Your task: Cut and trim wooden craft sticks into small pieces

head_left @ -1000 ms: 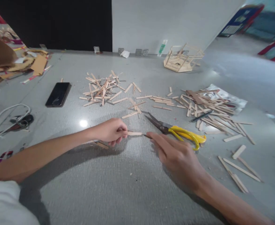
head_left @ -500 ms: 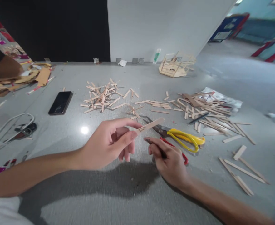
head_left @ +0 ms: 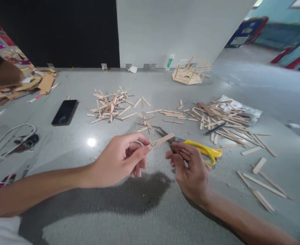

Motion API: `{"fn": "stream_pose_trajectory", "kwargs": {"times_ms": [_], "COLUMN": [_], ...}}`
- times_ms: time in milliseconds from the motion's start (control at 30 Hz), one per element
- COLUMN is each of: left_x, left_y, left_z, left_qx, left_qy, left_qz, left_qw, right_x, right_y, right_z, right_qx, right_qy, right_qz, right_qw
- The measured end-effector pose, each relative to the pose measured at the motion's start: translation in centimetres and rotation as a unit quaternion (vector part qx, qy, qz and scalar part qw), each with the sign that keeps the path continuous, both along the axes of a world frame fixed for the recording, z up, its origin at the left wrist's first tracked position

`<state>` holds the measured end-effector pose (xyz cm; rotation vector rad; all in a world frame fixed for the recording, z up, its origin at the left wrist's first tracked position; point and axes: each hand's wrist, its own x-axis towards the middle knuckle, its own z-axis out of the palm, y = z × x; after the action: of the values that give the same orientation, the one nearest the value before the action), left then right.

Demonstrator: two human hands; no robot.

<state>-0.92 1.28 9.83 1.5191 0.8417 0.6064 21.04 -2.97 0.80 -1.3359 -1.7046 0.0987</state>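
My left hand point(head_left: 119, 160) pinches a flat wooden craft stick point(head_left: 162, 140) between thumb and forefinger and holds it a little above the grey table point(head_left: 144, 211). The stick points up and to the right. My right hand point(head_left: 190, 168) is just right of the stick's tip. Its fingers are curled around a small dark tool that they mostly hide. Yellow-handled scissors point(head_left: 207, 150) lie on the table right behind my right hand, blades pointing left.
Piles of craft sticks lie at centre back point(head_left: 111, 103) and at the right over a plastic bag point(head_left: 223, 119). Loose sticks point(head_left: 259, 189) lie at the near right. A black phone point(head_left: 65, 111), white cable point(head_left: 9, 134), cardboard scraps point(head_left: 17, 83) and a stick-built frame point(head_left: 190, 72) surround them.
My left hand lifted the stick off the table. My right hand picked up a red-handled tool from beside the scissors and brought it up to the stick's tip.
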Motion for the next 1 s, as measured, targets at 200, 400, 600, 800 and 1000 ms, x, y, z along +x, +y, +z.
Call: {"fn": "stream_pose_trajectory", "kwargs": {"times_ms": [200,400,600,800,1000], "left_x": [0.5,0.4,0.5,0.4,0.2], "left_y": [1.5,3.1,3.5,3.4,3.4], "left_z": [-2.6,-4.5,-5.3,-6.0,-6.2], "left_qx": [0.015,0.004,-0.023,-0.024,-0.016], "left_qy": [0.097,0.161,0.191,0.191,0.196], "left_qz": [-0.039,-0.07,-0.095,-0.119,-0.133], "left_qw": [0.994,0.984,0.977,0.974,0.971], "right_x": [0.7,0.3,0.1,-0.1,-0.5], "right_y": [-0.5,-0.5,-0.3,-0.3,-0.4], "right_z": [1.1,0.9,0.2,0.3,0.8], "right_qx": [0.087,0.055,0.005,-0.029,-0.045], "right_qy": [-0.261,-0.402,-0.434,-0.445,-0.455], "right_qz": [0.076,0.071,0.097,0.106,0.103], "right_qw": [0.958,0.911,0.896,0.889,0.883]}}
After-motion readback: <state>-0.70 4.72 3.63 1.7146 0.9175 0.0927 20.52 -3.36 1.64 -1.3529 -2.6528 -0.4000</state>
